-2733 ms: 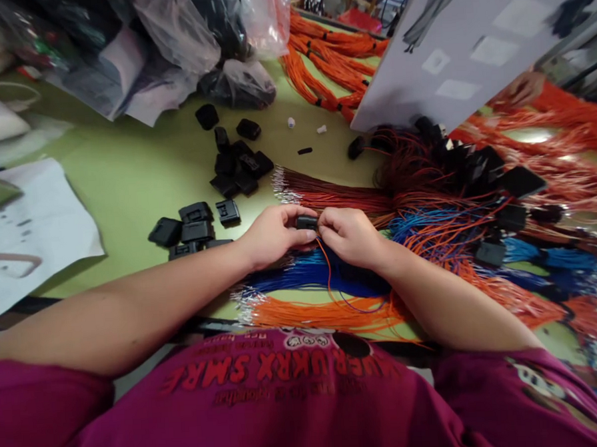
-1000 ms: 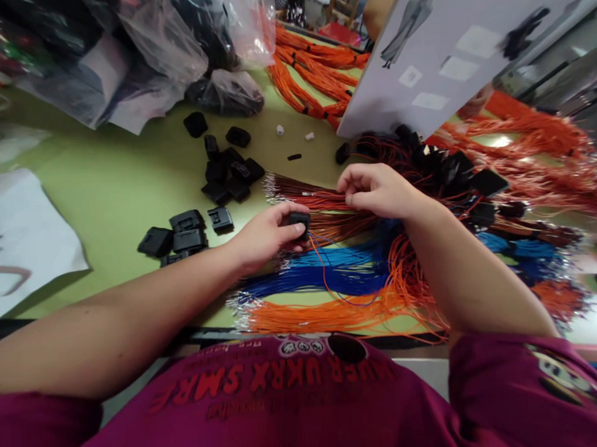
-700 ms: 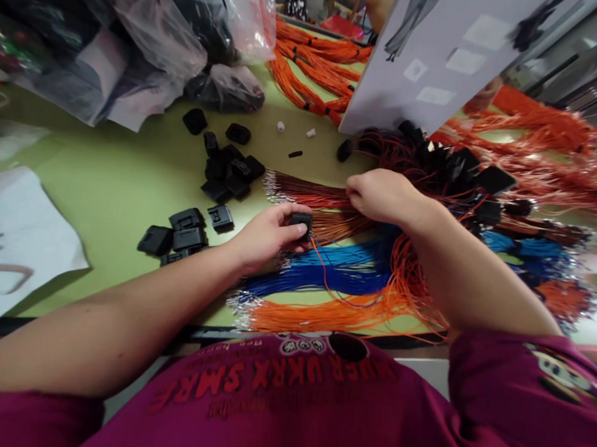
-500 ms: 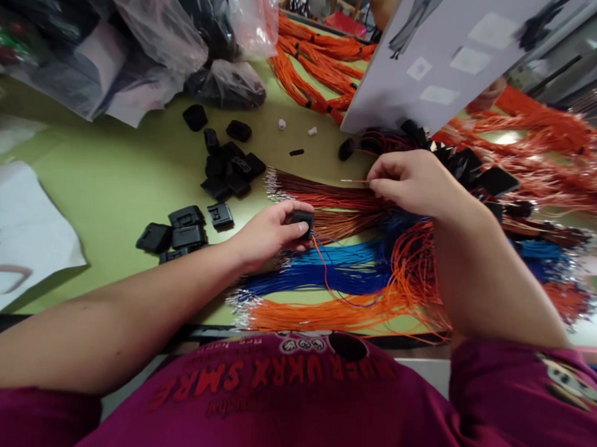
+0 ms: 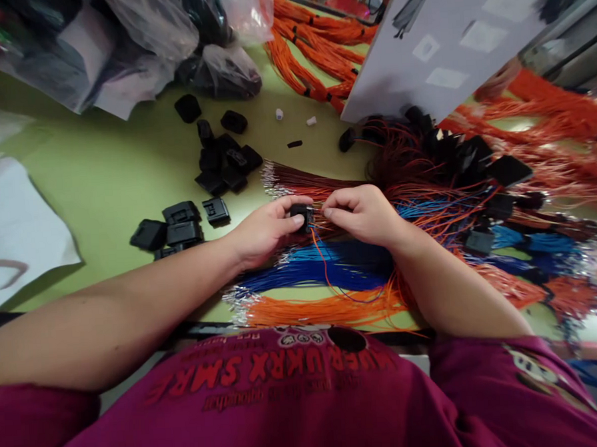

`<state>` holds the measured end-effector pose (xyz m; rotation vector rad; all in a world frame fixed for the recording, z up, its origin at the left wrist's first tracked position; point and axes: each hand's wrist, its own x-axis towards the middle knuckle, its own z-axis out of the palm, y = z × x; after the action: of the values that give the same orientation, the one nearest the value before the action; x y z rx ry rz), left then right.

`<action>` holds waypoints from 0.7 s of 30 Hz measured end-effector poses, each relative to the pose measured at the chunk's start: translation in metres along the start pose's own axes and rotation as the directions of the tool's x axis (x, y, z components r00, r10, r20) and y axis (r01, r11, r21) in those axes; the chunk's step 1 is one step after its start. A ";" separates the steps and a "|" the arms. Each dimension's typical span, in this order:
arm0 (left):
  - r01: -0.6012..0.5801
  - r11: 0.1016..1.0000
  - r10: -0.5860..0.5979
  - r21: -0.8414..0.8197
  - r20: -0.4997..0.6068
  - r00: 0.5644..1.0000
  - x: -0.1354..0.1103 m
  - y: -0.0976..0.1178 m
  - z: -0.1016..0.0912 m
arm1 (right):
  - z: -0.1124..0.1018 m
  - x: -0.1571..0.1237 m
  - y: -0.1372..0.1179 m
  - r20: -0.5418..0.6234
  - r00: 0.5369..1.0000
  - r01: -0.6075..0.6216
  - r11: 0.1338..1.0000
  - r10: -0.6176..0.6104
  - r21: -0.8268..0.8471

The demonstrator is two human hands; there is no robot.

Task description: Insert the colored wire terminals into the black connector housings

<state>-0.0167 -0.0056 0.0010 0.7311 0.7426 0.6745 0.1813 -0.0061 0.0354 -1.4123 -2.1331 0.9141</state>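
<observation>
My left hand (image 5: pixel 263 230) grips a small black plastic connector (image 5: pixel 299 215) between thumb and fingers. Orange and blue wires (image 5: pixel 326 275) trail from the connector toward my body. My right hand (image 5: pixel 363 213) is pinched on a thin wire right at the connector's side; the wire end is hidden by the fingers. Both hands hover over bundles of dark red wires (image 5: pixel 301 182), blue wires (image 5: pixel 301 273) and orange wires (image 5: pixel 323 309) lying on the green table (image 5: pixel 116 173).
Loose black connector housings lie in two groups (image 5: pixel 181 226) (image 5: pixel 225 164) left of my hands. Finished harnesses with black connectors (image 5: pixel 476 167) pile at the right. Plastic bags (image 5: pixel 158 37) and orange wire bundles (image 5: pixel 314 56) sit at the back, under a tilted grey board (image 5: pixel 449 42). White paper (image 5: pixel 13 232) lies far left.
My right hand pulled one wire out of the dark red bundle and brought it back to the connector in my left hand, which stayed nearly still.
</observation>
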 end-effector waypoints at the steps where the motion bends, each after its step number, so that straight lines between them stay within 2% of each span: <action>1: -0.001 1.000 0.001 -0.009 -0.007 1.000 0.000 0.000 0.000 | -0.001 -0.002 0.000 -0.001 1.000 0.019 0.998 -0.020 -0.052; 4: -0.005 1.000 0.005 -0.005 -0.021 1.000 0.000 -0.001 0.000 | -0.002 -0.004 0.000 0.017 0.998 0.058 0.985 -0.056 -0.165; 9: -0.011 1.000 0.011 0.013 -0.022 1.000 0.001 -0.002 -0.002 | -0.004 -0.003 -0.002 0.073 0.996 0.069 0.966 -0.052 -0.249; 15: -0.023 1.000 0.023 0.021 -0.016 1.000 0.001 -0.003 -0.002 | -0.005 -0.003 -0.003 0.131 0.991 0.060 0.961 -0.025 -0.271; 21: -0.017 0.999 0.018 0.042 -0.031 0.999 0.001 -0.004 -0.003 | -0.002 0.000 0.000 0.125 0.992 0.015 0.962 0.020 -0.274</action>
<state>-0.0173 -0.0063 -0.0041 0.7675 0.7819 0.6895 0.1826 -0.0058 0.0367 -1.5217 -2.4306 0.7479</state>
